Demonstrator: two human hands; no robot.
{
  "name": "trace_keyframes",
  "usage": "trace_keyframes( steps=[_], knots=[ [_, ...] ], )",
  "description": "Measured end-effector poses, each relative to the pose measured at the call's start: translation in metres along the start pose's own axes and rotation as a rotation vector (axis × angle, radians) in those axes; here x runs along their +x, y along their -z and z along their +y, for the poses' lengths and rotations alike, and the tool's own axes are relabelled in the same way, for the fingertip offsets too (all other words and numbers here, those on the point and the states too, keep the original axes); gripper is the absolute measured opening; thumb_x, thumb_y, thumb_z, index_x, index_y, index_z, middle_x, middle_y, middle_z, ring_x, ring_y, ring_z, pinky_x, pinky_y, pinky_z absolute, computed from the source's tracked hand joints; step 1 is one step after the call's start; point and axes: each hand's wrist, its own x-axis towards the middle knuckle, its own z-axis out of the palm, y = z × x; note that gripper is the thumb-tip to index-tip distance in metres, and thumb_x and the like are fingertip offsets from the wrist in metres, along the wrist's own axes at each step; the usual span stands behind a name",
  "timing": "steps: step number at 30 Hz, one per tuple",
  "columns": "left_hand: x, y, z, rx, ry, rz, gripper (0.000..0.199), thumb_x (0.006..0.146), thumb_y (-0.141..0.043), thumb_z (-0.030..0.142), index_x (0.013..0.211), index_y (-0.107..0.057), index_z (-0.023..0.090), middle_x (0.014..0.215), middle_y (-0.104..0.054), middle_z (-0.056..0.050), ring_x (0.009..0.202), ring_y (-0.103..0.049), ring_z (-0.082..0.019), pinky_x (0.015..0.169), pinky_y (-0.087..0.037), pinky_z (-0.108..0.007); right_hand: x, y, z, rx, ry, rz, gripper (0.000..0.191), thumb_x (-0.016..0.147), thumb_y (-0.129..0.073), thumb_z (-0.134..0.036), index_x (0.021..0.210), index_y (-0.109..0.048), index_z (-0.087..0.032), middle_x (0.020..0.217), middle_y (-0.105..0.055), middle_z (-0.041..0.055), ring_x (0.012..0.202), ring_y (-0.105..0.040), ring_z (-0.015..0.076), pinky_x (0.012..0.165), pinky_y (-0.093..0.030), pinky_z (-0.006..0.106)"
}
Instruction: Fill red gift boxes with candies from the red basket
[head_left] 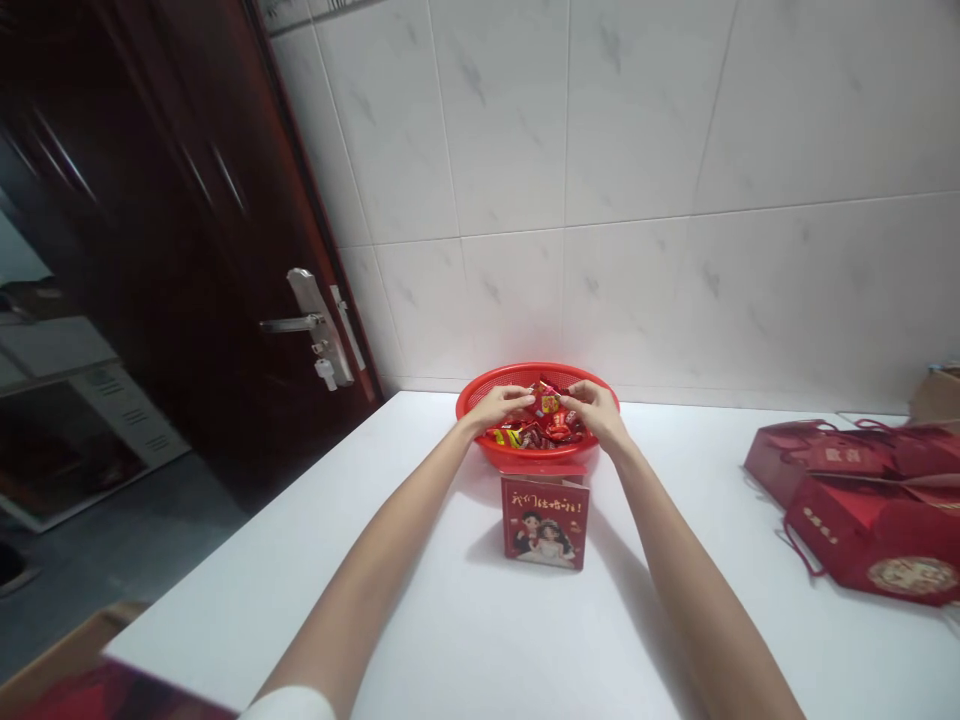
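Both my hands are over a red plastic basket (pixel 534 456) of wrapped candies (pixel 559 428) near the wall. My left hand (pixel 501 405) reaches in over the basket's left side, thumb and fingers pinched together; what they hold is too small to make out. From the right side, my right hand (pixel 597 408) has its fingertips closed on what looks like a small red-pink wrapped candy. Between my forearms, just in front of the basket, a red gift box (pixel 546 525) stands upright. Its front carries a cartoon wedding couple and gold lettering, and its top flap is raised.
Several dark red gift boxes with cord handles (pixel 870 530) lie at the right of the white table (pixel 420 630). A tiled wall (pixel 637 300) runs behind it. At left is a dark wooden door with a metal handle (pixel 300 323). A cardboard box (pixel 67 650) sits below the table's left edge.
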Motion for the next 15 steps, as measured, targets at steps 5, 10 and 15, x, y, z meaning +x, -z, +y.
trace_keyframes(
  steps=[5, 10, 15],
  knots=[
    [0.0, -0.006, 0.001, 0.018, -0.003, -0.024, 0.049, 0.064, -0.08, 0.058, 0.08, -0.067, 0.014, 0.079, -0.067, -0.002, 0.077, -0.063, -0.016, 0.075, -0.049, -0.028, 0.002, -0.002, -0.002, 0.093, -0.054, -0.006, 0.043, 0.054, -0.079, -0.048, 0.074, -0.051, -0.023, 0.07, -0.064, -0.0005, 0.067, -0.063, 0.019, 0.059, -0.05, 0.03],
    [0.007, -0.002, -0.002, 0.175, 0.024, 0.116, 0.039, 0.081, -0.062, 0.054, 0.084, -0.067, 0.016, 0.093, -0.071, -0.008, 0.085, -0.066, -0.018, 0.078, -0.051, -0.028, 0.002, -0.004, -0.003, -0.053, -0.078, 0.131, 0.03, 0.067, -0.069, -0.039, 0.087, -0.055, -0.021, 0.082, -0.07, 0.004, 0.075, -0.067, 0.0211, 0.064, -0.053, 0.031],
    [0.017, 0.003, -0.018, 0.423, 0.118, 0.117, 0.014, 0.067, -0.07, 0.031, 0.067, -0.068, 0.017, 0.074, -0.071, -0.007, 0.082, -0.067, -0.024, 0.074, -0.05, -0.028, 0.004, -0.006, 0.001, -0.181, -0.054, 0.16, 0.015, 0.068, -0.065, -0.027, 0.08, -0.061, -0.02, 0.087, -0.072, 0.0036, 0.087, -0.067, 0.0204, 0.077, -0.052, 0.029]
  ],
)
